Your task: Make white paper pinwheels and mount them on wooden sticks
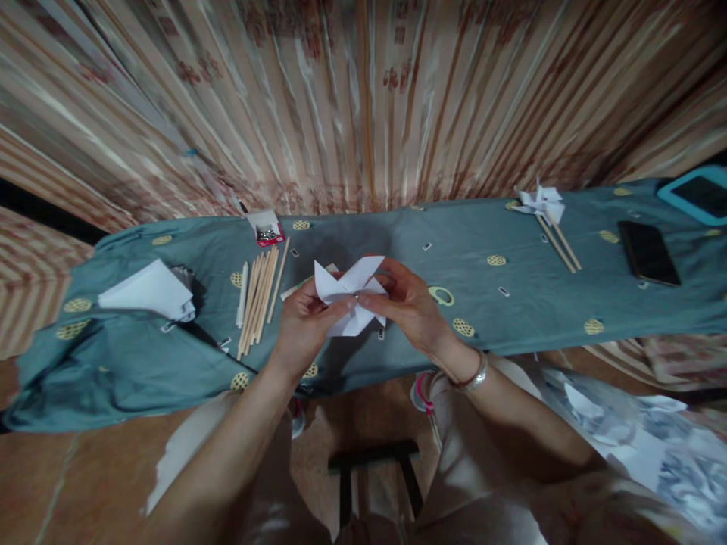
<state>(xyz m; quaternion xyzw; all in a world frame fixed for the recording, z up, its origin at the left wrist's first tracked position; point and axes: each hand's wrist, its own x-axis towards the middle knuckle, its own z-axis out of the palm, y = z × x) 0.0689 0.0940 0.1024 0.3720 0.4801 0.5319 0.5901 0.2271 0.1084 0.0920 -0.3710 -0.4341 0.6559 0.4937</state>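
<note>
White four-bladed paper pinwheel [353, 286], mid-frame, could crease.
Left hand [303, 316] and right hand [413, 306] pinch it; uneven thumb pressure might buckle it.

The paper pinwheel [363, 271] hides parts of the left hand [304, 322] and right hand [412, 306]; its bright central speck [357, 297] is too small to identify. The right hand covers most of the scissors [440, 288]. The right edge cuts off the tablet [701, 193]; metal bits [266, 235] in the box [273, 241] blur together
</note>
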